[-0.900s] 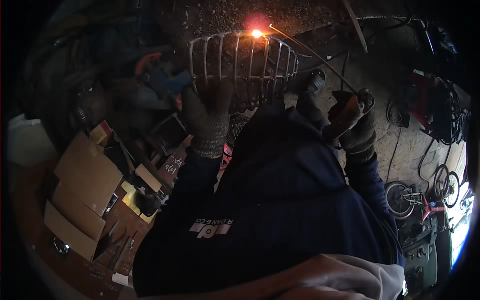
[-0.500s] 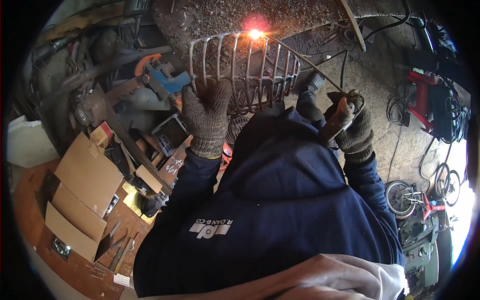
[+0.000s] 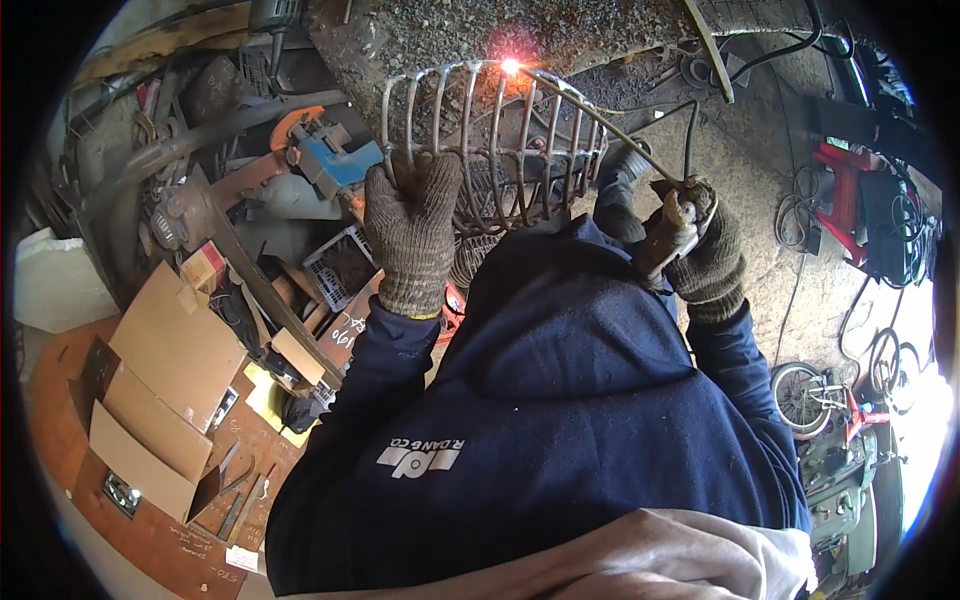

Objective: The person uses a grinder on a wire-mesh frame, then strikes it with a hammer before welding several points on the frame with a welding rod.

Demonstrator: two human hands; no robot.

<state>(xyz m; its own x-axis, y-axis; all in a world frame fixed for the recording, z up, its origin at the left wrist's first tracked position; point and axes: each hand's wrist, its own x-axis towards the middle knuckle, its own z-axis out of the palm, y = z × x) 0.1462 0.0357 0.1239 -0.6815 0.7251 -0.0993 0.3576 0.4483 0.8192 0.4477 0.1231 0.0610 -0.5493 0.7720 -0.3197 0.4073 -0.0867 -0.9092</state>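
My left hand (image 3: 412, 230), in a knitted grey-brown glove, has its fingers around the near left corner of a curved metal basket (image 3: 520, 153) made of bent bars. My right hand (image 3: 712, 260), gloved alike, is closed on a worn welding electrode holder (image 3: 668, 238). From the holder a thin welding rod (image 3: 612, 128) slants up and to the left. Its tip meets the basket's far rail, where a bright arc (image 3: 511, 66) glows pink and orange. The left fingertips are partly hidden behind the bars.
A gritty worktop (image 3: 620, 30) lies beyond the basket. On the left are a blue and orange machine (image 3: 340, 165), a cardboard box (image 3: 175, 345) and a brown table (image 3: 65, 390). Cables (image 3: 795, 220), a red stand (image 3: 845, 195) and a small bicycle (image 3: 803, 395) are to the right.
The basket has shifted very slightly to the right. The arc's glow looks smaller, and the right hand with the holder has tilted a little. The left hand keeps its grip.
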